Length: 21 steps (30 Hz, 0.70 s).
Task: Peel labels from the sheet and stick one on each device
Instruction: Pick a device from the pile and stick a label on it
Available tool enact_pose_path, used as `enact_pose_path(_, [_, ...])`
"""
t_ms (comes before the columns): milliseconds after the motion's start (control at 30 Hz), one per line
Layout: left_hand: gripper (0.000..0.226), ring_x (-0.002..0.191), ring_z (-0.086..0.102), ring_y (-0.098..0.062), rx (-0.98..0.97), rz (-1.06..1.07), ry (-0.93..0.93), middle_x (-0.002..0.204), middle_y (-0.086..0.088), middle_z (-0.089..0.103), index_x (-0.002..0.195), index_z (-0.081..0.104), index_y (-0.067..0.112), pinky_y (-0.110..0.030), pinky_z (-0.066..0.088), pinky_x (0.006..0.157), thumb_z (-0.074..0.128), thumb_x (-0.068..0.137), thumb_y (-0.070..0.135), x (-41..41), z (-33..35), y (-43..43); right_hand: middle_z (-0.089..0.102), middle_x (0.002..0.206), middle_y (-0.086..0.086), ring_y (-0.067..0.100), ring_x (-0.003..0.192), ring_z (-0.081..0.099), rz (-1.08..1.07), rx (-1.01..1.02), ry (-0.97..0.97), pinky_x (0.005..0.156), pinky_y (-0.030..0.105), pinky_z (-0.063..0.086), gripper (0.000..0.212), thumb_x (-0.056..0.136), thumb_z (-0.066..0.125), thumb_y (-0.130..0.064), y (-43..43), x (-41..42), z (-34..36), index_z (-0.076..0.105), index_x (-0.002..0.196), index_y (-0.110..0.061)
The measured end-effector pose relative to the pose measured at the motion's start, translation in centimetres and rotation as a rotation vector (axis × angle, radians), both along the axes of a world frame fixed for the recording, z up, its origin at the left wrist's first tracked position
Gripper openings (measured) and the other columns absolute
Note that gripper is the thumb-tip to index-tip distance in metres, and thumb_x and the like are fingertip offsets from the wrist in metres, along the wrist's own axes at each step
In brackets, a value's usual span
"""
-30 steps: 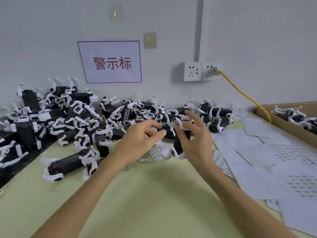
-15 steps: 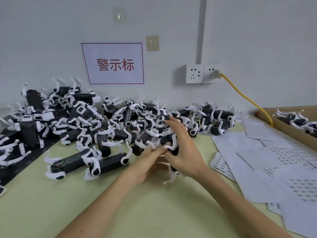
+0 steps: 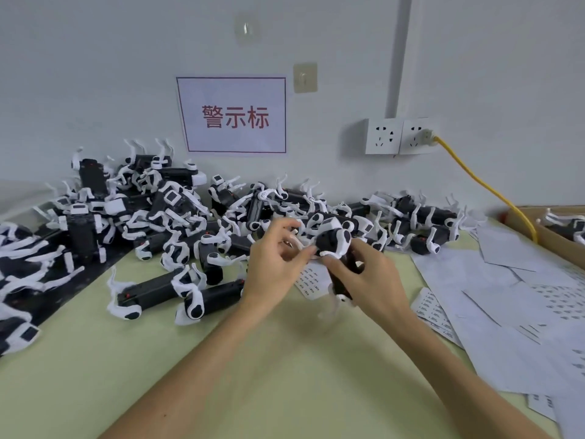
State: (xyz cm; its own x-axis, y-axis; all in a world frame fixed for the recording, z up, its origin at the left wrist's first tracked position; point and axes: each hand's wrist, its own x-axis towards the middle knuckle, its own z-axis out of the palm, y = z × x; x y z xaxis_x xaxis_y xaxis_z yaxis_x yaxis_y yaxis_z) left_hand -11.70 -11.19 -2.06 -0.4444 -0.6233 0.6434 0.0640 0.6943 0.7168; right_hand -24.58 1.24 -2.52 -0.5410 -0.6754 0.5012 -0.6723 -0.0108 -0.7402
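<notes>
My right hand (image 3: 372,282) grips a black device with white legs (image 3: 335,240) and holds it tilted upright above the table, head end up. My left hand (image 3: 273,267) is just left of it, thumb and fingertips pinching at the device's white front leg; I cannot make out a label between them. A small label sheet (image 3: 311,280) lies on the table under both hands. A big pile of the same devices (image 3: 177,213) stretches along the wall to the left and behind.
Two devices (image 3: 152,291) lie loose on the green table (image 3: 177,375) left of my hands. White backing sheets (image 3: 506,299) cover the right side. A cardboard box (image 3: 550,229) with devices stands at the far right, with a yellow cable (image 3: 484,185) running down to it.
The device has come up off the table in my right hand and turned head-up. My left hand moved from beneath it to its left side and pinches at its leg.
</notes>
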Motion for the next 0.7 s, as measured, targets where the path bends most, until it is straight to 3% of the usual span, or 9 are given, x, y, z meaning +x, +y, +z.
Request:
enact_pose_path(100, [0.018,0.071,0.071,-0.015,-0.155,-0.164,-0.444,0.085,0.006,0.073,0.1,0.071,0.029,-0.042,0.06,0.071,0.08,0.087,0.037,0.7,3.1,-2.1,0.059,0.065,-0.015,0.007,0.056,0.052,-0.04,0.007,-0.008,0.05,0.019,0.034,0.026,0.085,0.068,-0.055,-0.4,-0.7,-0.8,0.054,0.072,-0.037])
enact_pose_path(167, [0.043,0.079,0.069,-0.002,-0.314,-0.134,-0.694,0.089,0.017,0.072,0.103,0.071,0.039,-0.035,0.06,0.077,0.063,0.08,0.075,1.2,5.4,-4.7,0.062,0.069,-0.009,0.011,0.064,0.057,-0.069,0.035,-0.048,0.055,0.031,0.044,0.027,0.088,0.07,-0.049,-0.4,-1.1,-1.4,0.06,0.076,-0.027])
enact_pose_path(233, [0.074,0.095,0.065,-0.001,-0.398,0.074,-0.794,0.103,0.021,0.068,0.113,0.067,0.046,-0.035,0.057,0.082,0.03,0.075,0.098,1.8,7.7,-8.6,0.064,0.071,-0.004,0.015,0.066,0.061,-0.084,0.051,-0.11,0.063,0.039,0.051,0.029,0.088,0.07,-0.049,-0.5,-1.4,-1.7,0.063,0.08,-0.022])
enact_pose_path(267, [0.086,0.11,0.064,-0.011,-0.438,0.214,-0.845,0.118,0.014,0.067,0.122,0.065,0.043,-0.04,0.055,0.089,0.021,0.074,0.099,2.4,8.3,-10.6,0.065,0.071,-0.004,0.015,0.065,0.063,-0.087,0.055,-0.111,0.061,0.037,0.051,0.03,0.087,0.069,-0.051,-0.1,-1.2,-1.8,0.064,0.081,-0.022])
enact_pose_path(333, [0.094,0.138,0.046,-0.03,-0.461,0.471,-1.097,0.151,-0.004,0.05,0.143,0.053,0.034,-0.057,0.043,0.108,0.023,0.077,0.093,3.3,9.8,-15.4,0.067,0.072,-0.008,0.01,0.059,0.065,-0.102,0.063,-0.122,0.053,0.031,0.047,0.03,0.086,0.068,-0.054,-0.1,-1.2,-1.7,0.065,0.083,-0.025])
enact_pose_path(433, [0.106,0.154,0.019,-0.036,-0.444,0.679,-1.46,0.169,-0.007,0.021,0.159,0.031,0.035,-0.072,0.016,0.117,0.027,0.073,0.098,4.5,10.7,-21.6,0.069,0.074,-0.018,0.003,0.055,0.066,-0.107,0.079,-0.108,0.049,0.023,0.045,0.021,0.085,0.07,-0.05,-0.2,-1.0,-1.4,0.065,0.084,-0.03])
enact_pose_path(500, [0.117,0.156,0.008,-0.041,-0.379,0.751,-1.504,0.172,-0.007,0.011,0.161,0.021,0.039,-0.077,0.01,0.115,0.029,0.064,0.104,5.4,11.7,-25.1,0.067,0.074,-0.023,0.001,0.055,0.065,-0.098,0.08,-0.084,0.046,0.017,0.046,0.017,0.084,0.071,-0.048,-0.2,-1.0,-1.3,0.065,0.084,-0.032])
enact_pose_path(567, [0.133,0.154,0.01,-0.047,-0.203,0.738,-1.433,0.172,-0.01,0.009,0.162,0.011,0.042,-0.076,0.015,0.115,0.039,0.051,0.108,6.8,13.0,-28.6,0.067,0.07,-0.017,0.005,0.055,0.064,-0.08,0.096,-0.072,0.049,0.021,0.05,0.018,0.082,0.071,-0.048,-0.1,-1.0,-1.3,0.064,0.086,-0.032])
enact_pose_path(700, [0.163,0.144,0.039,-0.043,0.051,0.583,-1.171,0.165,-0.009,0.034,0.161,0.017,0.037,-0.06,0.041,0.111,0.06,0.02,0.106,8.4,14.3,-34.1,0.067,0.074,-0.009,0.012,0.063,0.064,-0.054,0.115,-0.065,0.06,0.039,0.057,0.037,0.074,0.06,-0.064,-0.2,-1.2,-1.2,0.065,0.095,-0.034])
